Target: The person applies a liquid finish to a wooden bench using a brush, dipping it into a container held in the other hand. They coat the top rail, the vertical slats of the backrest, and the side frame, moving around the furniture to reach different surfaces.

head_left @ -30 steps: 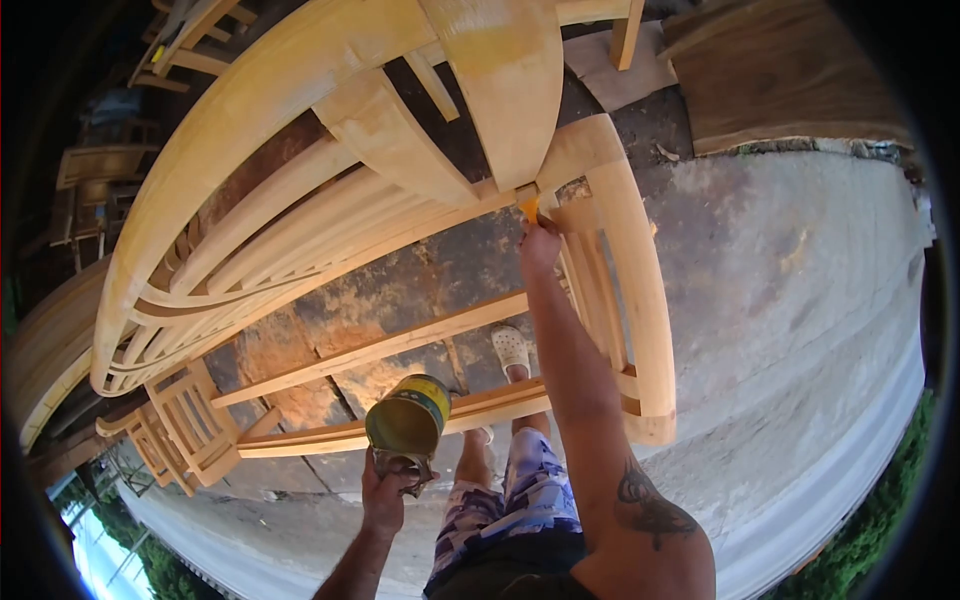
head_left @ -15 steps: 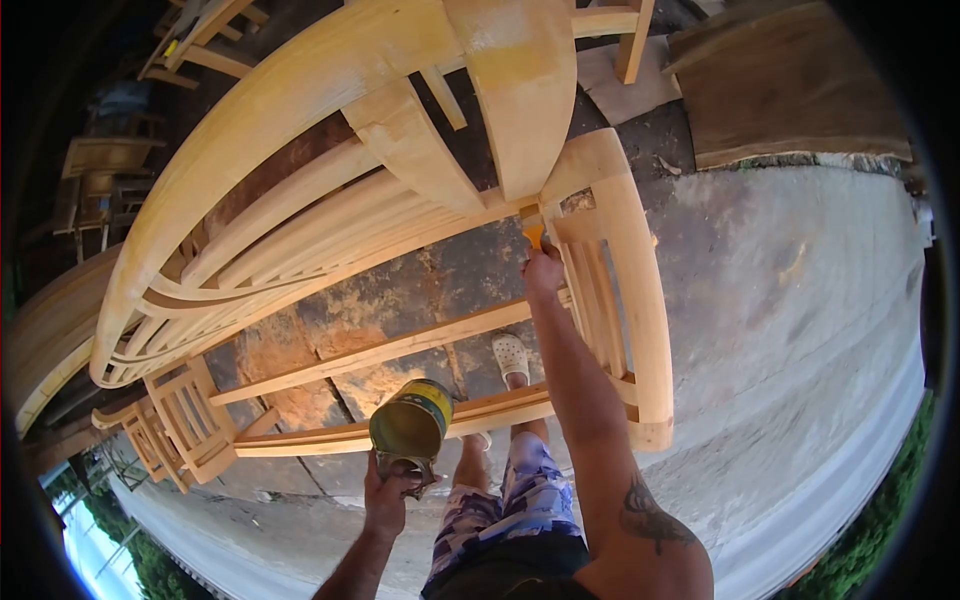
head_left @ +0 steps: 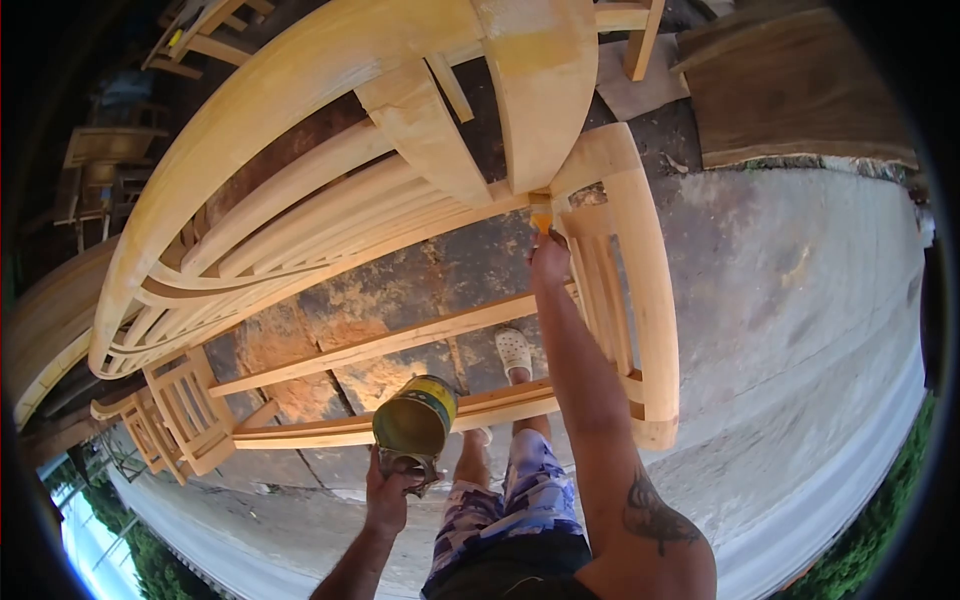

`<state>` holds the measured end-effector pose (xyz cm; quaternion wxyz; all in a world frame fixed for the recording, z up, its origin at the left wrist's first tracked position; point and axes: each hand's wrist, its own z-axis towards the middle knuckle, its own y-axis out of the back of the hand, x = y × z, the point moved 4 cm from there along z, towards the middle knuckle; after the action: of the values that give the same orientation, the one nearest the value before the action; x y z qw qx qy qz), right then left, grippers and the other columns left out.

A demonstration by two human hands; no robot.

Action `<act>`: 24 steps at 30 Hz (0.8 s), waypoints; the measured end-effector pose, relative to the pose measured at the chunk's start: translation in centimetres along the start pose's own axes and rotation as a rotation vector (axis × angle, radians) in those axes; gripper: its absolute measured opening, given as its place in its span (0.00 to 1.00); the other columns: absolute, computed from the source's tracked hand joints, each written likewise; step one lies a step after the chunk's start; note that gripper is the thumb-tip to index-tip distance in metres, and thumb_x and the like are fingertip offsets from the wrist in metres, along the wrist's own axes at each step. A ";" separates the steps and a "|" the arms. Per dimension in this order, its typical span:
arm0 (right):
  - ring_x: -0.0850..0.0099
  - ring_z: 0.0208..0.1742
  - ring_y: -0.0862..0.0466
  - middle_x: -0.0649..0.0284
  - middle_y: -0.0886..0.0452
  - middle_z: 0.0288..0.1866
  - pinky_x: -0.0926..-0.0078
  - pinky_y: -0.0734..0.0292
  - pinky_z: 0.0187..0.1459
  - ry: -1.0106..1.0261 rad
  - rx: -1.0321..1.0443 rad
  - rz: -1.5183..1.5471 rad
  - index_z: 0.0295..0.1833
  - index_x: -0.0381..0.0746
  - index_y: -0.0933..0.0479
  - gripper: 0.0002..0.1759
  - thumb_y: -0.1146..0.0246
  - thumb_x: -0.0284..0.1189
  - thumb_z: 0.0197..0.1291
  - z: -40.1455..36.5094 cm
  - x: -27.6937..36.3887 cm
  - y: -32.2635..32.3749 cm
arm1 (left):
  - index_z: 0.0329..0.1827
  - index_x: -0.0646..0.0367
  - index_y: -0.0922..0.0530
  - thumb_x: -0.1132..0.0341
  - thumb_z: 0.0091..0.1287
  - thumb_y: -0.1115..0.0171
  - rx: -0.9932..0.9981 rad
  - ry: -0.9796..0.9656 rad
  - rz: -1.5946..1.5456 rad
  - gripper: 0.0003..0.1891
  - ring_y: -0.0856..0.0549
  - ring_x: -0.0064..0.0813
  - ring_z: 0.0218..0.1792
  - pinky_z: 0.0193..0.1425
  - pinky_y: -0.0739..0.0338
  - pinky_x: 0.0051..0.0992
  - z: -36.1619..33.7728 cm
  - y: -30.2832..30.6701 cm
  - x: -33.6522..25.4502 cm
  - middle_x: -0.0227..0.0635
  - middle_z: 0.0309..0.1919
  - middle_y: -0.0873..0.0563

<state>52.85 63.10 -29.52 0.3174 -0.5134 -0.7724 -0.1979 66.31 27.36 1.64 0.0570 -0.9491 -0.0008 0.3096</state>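
My right hand (head_left: 549, 258) grips a paintbrush (head_left: 541, 222) with a yellow-orange handle. Its bristles meet the inner corner of a pale wooden bench frame (head_left: 645, 300), where the back joins the slatted side. Low in the middle, my left hand (head_left: 390, 488) is wrapped around the underside of a tin can (head_left: 413, 425) with a yellow and green label. The can is tilted so that its open mouth faces me, and its inside is stained brownish. The bench's curved back, with wide slats, arches across the upper left.
Long wooden rails (head_left: 380, 345) of the bench cross in front of my legs at shin height, one foot standing between them. A broad brown board (head_left: 800, 90) lies at the upper right beside concrete ground (head_left: 790, 280). More wooden furniture (head_left: 115, 150) stands at the far left.
The view has shifted slightly, so the bench back sits a little further right. My right hand and the brush remain at the same corner, and the can stays in my left hand.
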 end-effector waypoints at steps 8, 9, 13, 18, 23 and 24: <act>0.73 0.20 0.27 0.62 0.16 0.39 0.69 0.33 0.20 -0.080 0.023 -0.170 0.56 0.35 0.21 0.15 0.47 0.31 0.75 2.5 -2.0 0.0 | 0.74 0.63 0.37 0.82 0.56 0.51 -0.013 -0.006 -0.005 0.36 0.12 0.47 0.56 0.52 0.09 0.44 -0.1 -0.2 -0.6 0.51 0.57 0.16; 0.73 0.19 0.28 0.61 0.16 0.39 0.69 0.33 0.20 0.000 0.058 -0.271 0.56 0.35 0.21 0.15 0.47 0.32 0.75 2.8 -2.0 -0.1 | 0.74 0.63 0.37 0.82 0.55 0.51 -0.017 0.001 -0.005 0.36 0.12 0.47 0.56 0.52 0.09 0.44 -0.1 -0.1 -0.6 0.51 0.57 0.16; 0.69 0.26 0.22 0.59 0.15 0.41 0.66 0.27 0.27 0.258 0.025 -0.712 0.54 0.35 0.19 0.14 0.41 0.34 0.73 11.3 -8.3 -0.6 | 0.74 0.63 0.38 0.82 0.55 0.51 -0.015 0.012 0.013 0.37 0.12 0.47 0.56 0.52 0.09 0.44 0.2 0.5 -0.1 0.51 0.57 0.16; 0.56 0.50 0.11 0.51 0.13 0.49 0.57 0.15 0.47 0.558 0.030 -1.295 0.47 0.36 0.14 0.16 0.32 0.39 0.67 3.2 -4.8 -1.4 | 0.75 0.62 0.39 0.82 0.54 0.51 -0.006 0.020 -0.012 0.38 0.12 0.48 0.56 0.52 0.09 0.44 0.4 0.3 -0.3 0.51 0.57 0.16; 0.49 0.47 0.12 0.45 0.13 0.46 0.55 0.18 0.50 0.150 -0.168 -0.313 0.56 0.35 0.21 0.17 0.39 0.32 0.66 0.2 -2.0 -2.7 | 0.75 0.61 0.38 0.82 0.54 0.51 -0.016 0.021 -0.043 0.38 0.12 0.48 0.56 0.53 0.09 0.44 0.8 1.2 0.1 0.51 0.57 0.16; 0.47 0.48 0.12 0.44 0.13 0.47 0.53 0.19 0.51 0.158 -0.177 -0.511 0.55 0.36 0.21 0.16 0.39 0.32 0.65 0.6 -2.3 -3.6 | 0.74 0.61 0.38 0.82 0.53 0.51 -0.013 0.020 -0.056 0.38 0.12 0.47 0.56 0.53 0.09 0.44 1.0 1.2 0.2 0.51 0.56 0.16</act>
<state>49.97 60.52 -31.45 0.2704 -0.3109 -0.8293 -0.3776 65.83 26.24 0.60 0.0597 -0.9521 -0.0289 0.2986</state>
